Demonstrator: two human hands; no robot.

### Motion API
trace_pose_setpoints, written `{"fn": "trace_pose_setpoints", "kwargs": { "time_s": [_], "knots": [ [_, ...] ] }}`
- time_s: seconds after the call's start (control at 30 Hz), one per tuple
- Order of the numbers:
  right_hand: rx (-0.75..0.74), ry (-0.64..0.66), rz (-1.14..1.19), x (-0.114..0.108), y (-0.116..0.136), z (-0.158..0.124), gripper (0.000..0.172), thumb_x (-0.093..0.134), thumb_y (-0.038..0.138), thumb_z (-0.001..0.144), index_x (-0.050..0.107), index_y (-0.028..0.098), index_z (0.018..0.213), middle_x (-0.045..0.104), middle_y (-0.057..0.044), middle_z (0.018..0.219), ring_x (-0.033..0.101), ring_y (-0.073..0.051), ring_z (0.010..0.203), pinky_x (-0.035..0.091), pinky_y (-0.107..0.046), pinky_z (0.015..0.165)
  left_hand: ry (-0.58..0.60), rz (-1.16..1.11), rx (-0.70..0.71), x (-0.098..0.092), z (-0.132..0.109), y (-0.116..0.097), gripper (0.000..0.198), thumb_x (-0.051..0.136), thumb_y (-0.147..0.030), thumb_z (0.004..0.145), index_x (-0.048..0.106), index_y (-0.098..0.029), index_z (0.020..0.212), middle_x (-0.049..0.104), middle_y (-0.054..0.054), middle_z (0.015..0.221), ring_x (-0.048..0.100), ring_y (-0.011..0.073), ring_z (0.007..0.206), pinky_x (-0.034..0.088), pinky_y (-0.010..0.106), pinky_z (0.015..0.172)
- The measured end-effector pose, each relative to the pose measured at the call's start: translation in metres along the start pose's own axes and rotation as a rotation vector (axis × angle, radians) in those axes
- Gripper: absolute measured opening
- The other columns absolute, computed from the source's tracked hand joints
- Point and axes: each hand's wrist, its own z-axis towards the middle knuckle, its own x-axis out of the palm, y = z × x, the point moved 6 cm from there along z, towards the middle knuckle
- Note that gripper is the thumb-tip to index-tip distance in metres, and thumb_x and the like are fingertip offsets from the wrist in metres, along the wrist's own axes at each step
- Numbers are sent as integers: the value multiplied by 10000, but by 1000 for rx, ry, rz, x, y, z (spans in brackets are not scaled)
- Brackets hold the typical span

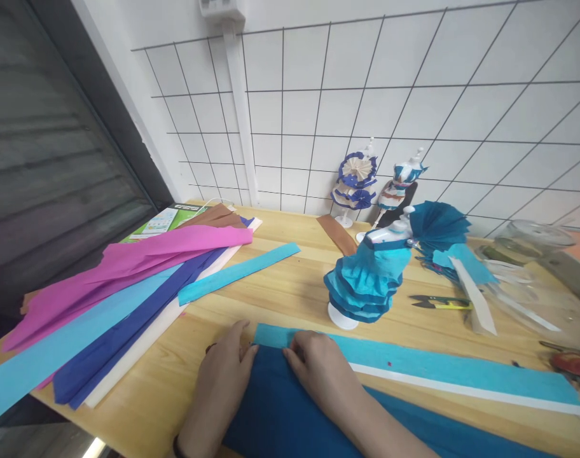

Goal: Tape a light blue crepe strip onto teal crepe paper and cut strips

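Nearer to the person than the turquoise-dressed mannequin [371, 280], on the worktop [285, 289], lies a dark blue sheet [271, 407]; a long turquoise strip [428, 362] passes between. The left hand [226, 366] touches the sheet's corner, the right hand [318, 369] its upper edge, fingers bent; whether they pinch, I cannot tell.

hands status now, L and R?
Left hand: partly curled, thumb at the corner of the dark blue sheet; grip can't be told.
Right hand: curled at the sheet's upper edge; pinching or pressing can't be told.
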Motion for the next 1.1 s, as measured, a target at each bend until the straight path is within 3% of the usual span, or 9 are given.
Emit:
{"fn": "trace_pose_setpoints", "kwargs": {
  "time_s": [0.27, 0.37, 0.47, 0.63, 0.97, 1.1],
  "knots": [
    [-3, -14, 20, 2, -2, 0, 171, 521, 244, 822, 621, 191, 694, 688, -48, 723, 621, -185, 698, 309, -251, 560, -47, 74, 57, 2, -3, 0, 392, 400, -280, 833, 450, -174, 1207, 629, 106, 1022, 577, 274, 996, 432, 352, 751],
    [-7, -16, 38, 2, -2, -1, 143, 524, 222, 811, 625, 191, 714, 687, -41, 732, 618, -183, 713, 319, -244, 570, -142, 132, 134, 1, -10, -8, 367, 380, -251, 858, 434, -174, 1213, 589, 115, 1128, 545, 278, 1046, 409, 391, 840],
    [-9, -12, 56, 1, -1, -1, 132, 523, 205, 802, 629, 192, 725, 685, -34, 735, 612, -177, 712, 324, -239, 573, -208, 151, 235, 3, -17, -19, 318, 356, -177, 865, 474, -186, 1160, 594, 95, 1089, 528, 261, 1044, 375, 407, 905],
    [-6, -11, 81, 0, -1, 0, 146, 510, 185, 796, 633, 194, 717, 681, -32, 731, 603, -169, 703, 327, -235, 576, -138, 42, 292, 10, -14, -27, 313, 294, -41, 829, 535, -189, 964, 604, 58, 933, 551, 208, 912, 420, 357, 797],
    [13, 2, 147, 1, -4, -3, 114, 531, 156, 759, 628, 196, 714, 657, -19, 691, 581, -160, 674, 325, -223, 570, 6, -111, 222, 12, -2, -21, 220, 329, -39, 777, 484, -195, 800, 544, 22, 786, 532, 182, 770, 399, 348, 716],
    [21, 11, 182, -3, -5, -3, 121, 523, 128, 745, 613, 192, 696, 632, -6, 654, 557, -139, 622, 318, -210, 548, 40, -102, 228, 13, -1, -21, 200, 343, -50, 782, 483, -192, 768, 544, 28, 787, 522, 194, 798, 389, 358, 723]
  ]
}}
